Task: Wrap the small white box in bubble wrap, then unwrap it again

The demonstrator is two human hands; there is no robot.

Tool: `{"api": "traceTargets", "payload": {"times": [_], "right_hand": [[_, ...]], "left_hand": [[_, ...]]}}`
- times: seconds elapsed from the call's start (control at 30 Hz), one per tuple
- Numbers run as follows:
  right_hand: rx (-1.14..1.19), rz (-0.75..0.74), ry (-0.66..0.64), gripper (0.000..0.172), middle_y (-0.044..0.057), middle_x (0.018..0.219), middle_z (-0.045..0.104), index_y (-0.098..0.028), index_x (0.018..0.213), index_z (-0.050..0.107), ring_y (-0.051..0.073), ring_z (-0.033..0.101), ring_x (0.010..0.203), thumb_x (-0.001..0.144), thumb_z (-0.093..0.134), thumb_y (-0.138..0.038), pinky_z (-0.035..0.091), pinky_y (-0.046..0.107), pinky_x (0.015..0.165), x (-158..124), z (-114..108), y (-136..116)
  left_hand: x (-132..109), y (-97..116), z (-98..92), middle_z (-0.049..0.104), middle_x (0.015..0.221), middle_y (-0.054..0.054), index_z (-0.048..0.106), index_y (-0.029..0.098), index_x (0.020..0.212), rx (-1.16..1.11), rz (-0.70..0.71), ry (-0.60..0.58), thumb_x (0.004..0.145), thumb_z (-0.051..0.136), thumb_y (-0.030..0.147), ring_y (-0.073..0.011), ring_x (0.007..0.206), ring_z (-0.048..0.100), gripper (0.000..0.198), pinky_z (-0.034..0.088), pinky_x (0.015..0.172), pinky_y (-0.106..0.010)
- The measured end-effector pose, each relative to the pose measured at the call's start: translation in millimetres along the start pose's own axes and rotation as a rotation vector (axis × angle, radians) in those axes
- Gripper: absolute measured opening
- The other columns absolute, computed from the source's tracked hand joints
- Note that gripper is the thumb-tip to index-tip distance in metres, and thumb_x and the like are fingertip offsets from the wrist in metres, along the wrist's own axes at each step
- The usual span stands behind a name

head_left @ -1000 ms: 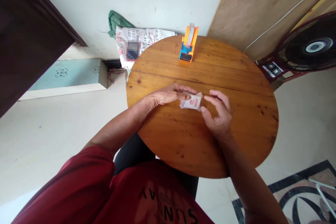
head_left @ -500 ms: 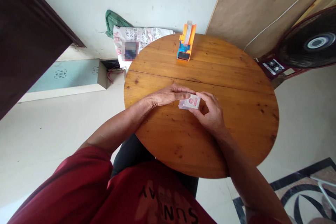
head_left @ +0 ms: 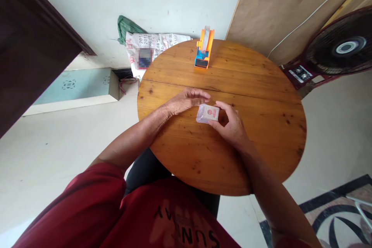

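Note:
A small whitish box [head_left: 211, 112] with red print, in clear plastic wrap that sticks out at its left end, is over the middle of the round wooden table. My right hand [head_left: 231, 126] holds it by the right end, thumb on the near edge and index finger on the far edge. Just left of the box is my left hand [head_left: 186, 101], fingers stretched out above the wrap and holding nothing. Whether its thumb touches the wrap I cannot tell.
On the far part of the table [head_left: 180, 155] stands an orange and blue tape dispenser [head_left: 205, 48]. A printed white sack [head_left: 165, 40] leans at the wall behind the table's left edge. To the right is a large fan [head_left: 345, 48], and a pale blue box [head_left: 75, 85] lies on the floor at left.
My left hand has let go of the box and lifted slightly up and left. The box stays in my right hand, with more of the wrap showing.

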State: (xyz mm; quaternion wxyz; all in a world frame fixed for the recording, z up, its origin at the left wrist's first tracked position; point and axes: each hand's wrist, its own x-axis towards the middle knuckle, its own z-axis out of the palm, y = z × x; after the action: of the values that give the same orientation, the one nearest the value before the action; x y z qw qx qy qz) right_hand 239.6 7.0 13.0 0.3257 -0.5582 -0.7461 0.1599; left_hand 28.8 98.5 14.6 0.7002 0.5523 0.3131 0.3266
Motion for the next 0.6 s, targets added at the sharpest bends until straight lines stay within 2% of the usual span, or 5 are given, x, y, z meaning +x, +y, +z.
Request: {"api": "traceTargets", "payload": {"times": [0.17,0.4,0.6], "right_hand": [[-0.017,-0.044,-0.009,0.071,0.015,0.140,0.061,-0.024,0.139,0.050,0.035,0.058,0.127,0.076,0.076,-0.045,0.043,0.055,0.106,-0.7,-5.1,-1.0],[-0.049,-0.060,-0.007,0.065,0.013,0.130,0.069,-0.025,0.136,0.053,0.034,0.064,0.118,0.077,0.075,-0.041,0.046,0.055,0.102,0.1,-3.2,0.0],[-0.074,-0.031,-0.001,0.054,0.012,0.123,0.072,-0.026,0.130,0.059,0.033,0.067,0.112,0.082,0.072,-0.047,0.049,0.055,0.099,1.5,0.7,1.4]], "left_hand": [[-1.2,0.7,-3.5,0.077,0.095,-0.005,0.077,0.015,0.098,0.054,-0.027,-0.025,0.073,0.084,0.041,-0.0141,0.085,0.068,0.037,0.050,0.086,-0.029],[-3.1,1.1,0.2,0.076,0.083,-0.002,0.077,0.013,0.092,0.041,-0.076,-0.066,0.070,0.086,0.039,-0.0113,0.072,0.065,0.035,0.051,0.073,-0.025],[0.1,-0.2,-1.7,0.073,0.078,-0.001,0.074,0.012,0.087,0.087,-0.073,-0.127,0.072,0.083,0.036,-0.0101,0.067,0.063,0.030,0.050,0.067,-0.023]]}}
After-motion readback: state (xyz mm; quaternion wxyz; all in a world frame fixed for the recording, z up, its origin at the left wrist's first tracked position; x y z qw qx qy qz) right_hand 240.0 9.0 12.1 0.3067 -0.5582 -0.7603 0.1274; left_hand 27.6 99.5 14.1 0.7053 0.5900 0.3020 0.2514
